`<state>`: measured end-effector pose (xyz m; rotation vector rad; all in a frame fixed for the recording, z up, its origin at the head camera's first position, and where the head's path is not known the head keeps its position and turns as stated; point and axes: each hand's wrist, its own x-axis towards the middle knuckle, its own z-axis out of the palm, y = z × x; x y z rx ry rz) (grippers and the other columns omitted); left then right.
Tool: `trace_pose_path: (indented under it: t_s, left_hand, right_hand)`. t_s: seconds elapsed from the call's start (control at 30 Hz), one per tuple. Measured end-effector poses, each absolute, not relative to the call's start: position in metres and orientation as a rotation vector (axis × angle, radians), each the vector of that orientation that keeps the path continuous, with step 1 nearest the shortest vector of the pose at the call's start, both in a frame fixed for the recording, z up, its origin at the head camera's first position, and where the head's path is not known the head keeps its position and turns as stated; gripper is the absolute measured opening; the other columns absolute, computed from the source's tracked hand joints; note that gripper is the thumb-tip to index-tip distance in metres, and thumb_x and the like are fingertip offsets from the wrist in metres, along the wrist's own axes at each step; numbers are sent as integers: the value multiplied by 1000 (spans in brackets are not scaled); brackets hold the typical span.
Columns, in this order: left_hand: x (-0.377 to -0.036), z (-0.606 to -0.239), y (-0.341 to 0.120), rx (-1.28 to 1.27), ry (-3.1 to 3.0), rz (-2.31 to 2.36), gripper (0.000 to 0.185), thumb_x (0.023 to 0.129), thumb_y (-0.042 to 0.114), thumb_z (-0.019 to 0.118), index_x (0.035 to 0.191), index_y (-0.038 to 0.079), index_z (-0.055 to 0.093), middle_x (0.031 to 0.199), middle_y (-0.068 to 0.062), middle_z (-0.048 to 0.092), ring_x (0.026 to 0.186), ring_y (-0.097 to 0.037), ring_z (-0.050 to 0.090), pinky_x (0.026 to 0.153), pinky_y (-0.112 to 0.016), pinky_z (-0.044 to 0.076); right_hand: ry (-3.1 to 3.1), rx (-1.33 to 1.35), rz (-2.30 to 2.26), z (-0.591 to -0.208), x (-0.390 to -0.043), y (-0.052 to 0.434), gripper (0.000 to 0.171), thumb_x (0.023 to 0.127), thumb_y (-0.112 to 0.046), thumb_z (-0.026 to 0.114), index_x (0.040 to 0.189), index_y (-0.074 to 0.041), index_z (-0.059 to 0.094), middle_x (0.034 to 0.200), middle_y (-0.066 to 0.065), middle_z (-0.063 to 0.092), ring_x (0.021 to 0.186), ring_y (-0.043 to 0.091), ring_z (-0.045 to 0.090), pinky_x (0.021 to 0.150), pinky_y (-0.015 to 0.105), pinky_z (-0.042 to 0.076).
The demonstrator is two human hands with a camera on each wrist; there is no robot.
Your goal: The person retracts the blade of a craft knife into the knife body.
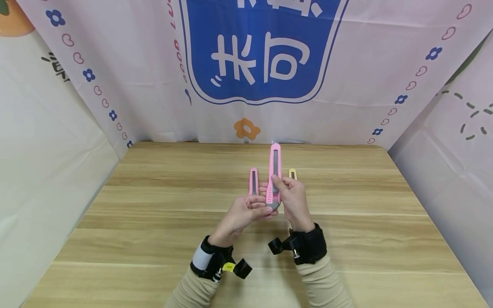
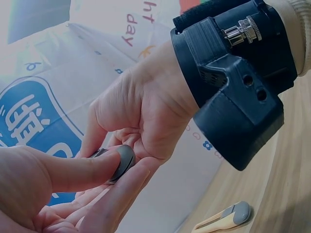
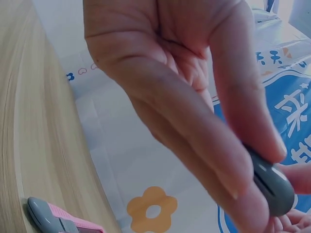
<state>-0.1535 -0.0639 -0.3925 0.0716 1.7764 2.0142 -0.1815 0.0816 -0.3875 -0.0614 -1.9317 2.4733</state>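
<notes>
Above the middle of the pale wooden table (image 1: 154,239), the person's left hand (image 1: 240,216) curls in from the left, its thumb (image 2: 73,170) and fingers pinching the rounded grey end cap (image 2: 124,162) of a pink plastic utility knife with a grey slider (image 1: 274,175). That knife stands nearly upright, tip towards the far edge. Just left of it, a second pink utility knife (image 1: 253,182) lies flat on the table, partly hidden behind the left fingers. Next comes the right hand (image 1: 292,199), wrapped round the lower body of the raised knife with its thumb lying on the slider. Beyond its knuckles, a yellow utility knife (image 1: 292,173) lies on the table, only its tip showing. Both wrists wear black strapped camera mounts over beige sleeves.
</notes>
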Motion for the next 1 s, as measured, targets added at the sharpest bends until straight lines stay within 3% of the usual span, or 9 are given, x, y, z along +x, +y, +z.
trace_pose_path:
  t_s: [0.27, 0.43, 0.83, 0.93, 1.0]
  left_hand:
    - [-153, -392, -64, 74, 1781, 2001, 34, 89, -4, 60, 122, -9, 58, 118, -24, 67, 90, -12, 73, 96, -36, 57]
    - [-153, -392, -64, 76, 1785, 2002, 33, 89, -5, 60, 122, -9, 58, 118, -25, 67, 89, -11, 73, 90, -30, 59]
    - [-153, -393, -64, 114, 1774, 2022, 36, 90, -5, 59, 124, -13, 54, 120, -29, 65, 88, -11, 73, 89, -28, 59]
    - [-153, -392, -65, 114, 1767, 2021, 36, 89, -5, 59, 124, -13, 54, 120, -29, 64, 88, -11, 73, 90, -28, 59]
    - [-153, -391, -64, 113, 1765, 2020, 36, 90, -5, 59, 124, -14, 54, 120, -29, 64, 88, -11, 73, 89, -28, 59]
  right_hand:
    - [-1955, -81, 2407, -386, -181, 81, 32, 96, -6, 56, 111, 22, 58, 64, -16, 71, 74, 2, 69, 72, 14, 56]
    - [-1955, -102, 2384, -386, -182, 81, 29, 94, -4, 57, 108, 21, 61, 69, -12, 71, 77, 4, 67, 71, 15, 55]
    - [-1958, -23, 2467, -386, -180, 82, 30, 96, -3, 54, 114, 20, 58, 67, -14, 74, 70, 5, 73, 75, 16, 59]
    - [-1982, -58, 2435, -385, -181, 82, 28, 95, -3, 56, 113, 18, 60, 70, -9, 76, 73, 8, 73, 75, 17, 59]
    - [-2001, -83, 2401, -385, -181, 83, 27, 94, -3, 57, 111, 18, 61, 78, 2, 78, 76, 10, 73, 73, 17, 58]
